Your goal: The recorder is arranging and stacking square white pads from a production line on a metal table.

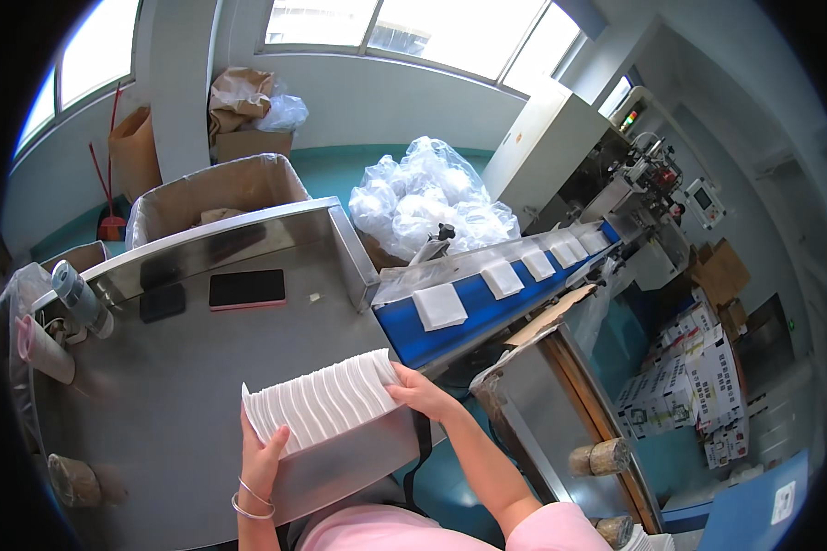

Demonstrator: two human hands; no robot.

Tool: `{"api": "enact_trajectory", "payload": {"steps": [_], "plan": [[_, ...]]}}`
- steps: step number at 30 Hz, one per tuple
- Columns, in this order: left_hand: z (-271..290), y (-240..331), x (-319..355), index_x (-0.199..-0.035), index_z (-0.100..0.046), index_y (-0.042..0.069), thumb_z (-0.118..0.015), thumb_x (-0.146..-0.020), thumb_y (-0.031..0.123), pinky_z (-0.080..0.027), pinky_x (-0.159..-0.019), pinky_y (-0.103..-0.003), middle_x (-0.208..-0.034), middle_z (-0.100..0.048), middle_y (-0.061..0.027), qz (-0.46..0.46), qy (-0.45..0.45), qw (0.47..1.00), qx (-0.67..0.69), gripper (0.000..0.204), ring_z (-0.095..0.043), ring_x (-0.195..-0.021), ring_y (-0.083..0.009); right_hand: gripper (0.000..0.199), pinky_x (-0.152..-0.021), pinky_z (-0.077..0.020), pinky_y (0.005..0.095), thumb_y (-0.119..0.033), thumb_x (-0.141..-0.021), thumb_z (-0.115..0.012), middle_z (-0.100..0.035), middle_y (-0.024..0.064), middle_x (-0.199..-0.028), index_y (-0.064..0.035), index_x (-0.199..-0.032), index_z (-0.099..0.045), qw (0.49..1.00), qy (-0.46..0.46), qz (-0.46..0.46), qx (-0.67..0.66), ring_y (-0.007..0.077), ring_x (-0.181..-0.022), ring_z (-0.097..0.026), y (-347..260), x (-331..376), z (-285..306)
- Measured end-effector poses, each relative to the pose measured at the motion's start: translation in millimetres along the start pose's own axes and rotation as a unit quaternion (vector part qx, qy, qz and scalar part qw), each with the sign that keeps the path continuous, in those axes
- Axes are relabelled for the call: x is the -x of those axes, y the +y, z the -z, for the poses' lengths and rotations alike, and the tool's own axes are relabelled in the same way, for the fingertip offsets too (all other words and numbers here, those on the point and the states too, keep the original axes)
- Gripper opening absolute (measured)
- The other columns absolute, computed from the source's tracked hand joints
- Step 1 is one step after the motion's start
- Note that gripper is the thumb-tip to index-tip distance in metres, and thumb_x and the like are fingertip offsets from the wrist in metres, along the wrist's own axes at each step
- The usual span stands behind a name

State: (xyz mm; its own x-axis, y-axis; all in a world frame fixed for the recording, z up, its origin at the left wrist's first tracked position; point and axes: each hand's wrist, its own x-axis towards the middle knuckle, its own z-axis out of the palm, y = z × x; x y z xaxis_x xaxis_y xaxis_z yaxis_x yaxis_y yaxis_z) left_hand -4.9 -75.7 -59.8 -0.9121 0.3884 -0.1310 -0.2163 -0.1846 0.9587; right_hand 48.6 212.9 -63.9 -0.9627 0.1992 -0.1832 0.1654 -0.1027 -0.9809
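A long row of white folded paper napkins (pixel 322 399), pressed together in several wavy bundles, is between my two hands over the near part of the steel table (pixel 184 367). My left hand (pixel 262 452) grips the row's left end, thumb on the near side. At the right end, my right hand (pixel 418 393) closes its fingers round the last napkins. Beyond my right hand runs a blue conveyor belt (pixel 404 332). White square napkin stacks lie spaced along it, the nearest one (pixel 439 307) close to the table.
A phone (pixel 246 289) and a dark flat case (pixel 162 303) lie on the table. A clear bottle (pixel 81 298) and a pink cup (pixel 46 351) stand left. Bagged plastic (pixel 432 197) is heaped behind the belt. Right of me are a metal-topped stand (pixel 547 395) and printed cartons (pixel 689 386).
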Motion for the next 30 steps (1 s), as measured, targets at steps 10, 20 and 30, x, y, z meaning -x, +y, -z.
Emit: {"api": "enact_trajectory", "payload": {"steps": [10, 20, 30], "plan": [[-10, 5, 3, -0.141, -0.011, 0.001, -0.062, -0.080, 0.012, -0.033, -0.101, -0.034, -0.127, -0.043, -0.0135, 0.011, -0.009, 1.000, 0.009, 0.080, -0.044, -0.117, -0.0237, 0.045, -0.089, -0.0402, 0.0242, -0.020, -0.091, -0.053, -0.052, 0.0048, -0.117, 0.0012, -0.129, -0.040, 0.994, -0.076, -0.054, 0.051, 0.0103, -0.103, -0.051, -3, 3, -1], [-15, -2, 1, -0.139, -0.017, 0.003, -0.064, -0.080, 0.020, -0.032, -0.101, -0.034, -0.125, -0.044, -0.0115, 0.000, -0.020, 1.000, 0.009, 0.078, -0.043, -0.117, -0.0221, 0.041, -0.090, -0.0451, 0.0319, -0.022, -0.095, -0.044, -0.053, 0.0128, -0.120, 0.0017, -0.128, -0.041, 0.927, 0.228, -0.078, -0.288, 0.0221, -0.106, -0.056, 24, -17, 32], [-16, -9, -2, -0.141, -0.008, 0.001, -0.063, -0.080, 0.013, -0.031, -0.102, -0.035, -0.129, -0.040, -0.0147, -0.003, -0.033, 0.999, 0.009, 0.083, -0.041, -0.119, -0.0247, 0.033, -0.082, -0.0432, 0.0233, -0.019, -0.093, -0.049, -0.059, 0.0014, -0.104, 0.0018, -0.119, -0.051, 0.997, -0.046, -0.056, 0.026, 0.0083, -0.093, -0.054, -6, 0, -7]]}}
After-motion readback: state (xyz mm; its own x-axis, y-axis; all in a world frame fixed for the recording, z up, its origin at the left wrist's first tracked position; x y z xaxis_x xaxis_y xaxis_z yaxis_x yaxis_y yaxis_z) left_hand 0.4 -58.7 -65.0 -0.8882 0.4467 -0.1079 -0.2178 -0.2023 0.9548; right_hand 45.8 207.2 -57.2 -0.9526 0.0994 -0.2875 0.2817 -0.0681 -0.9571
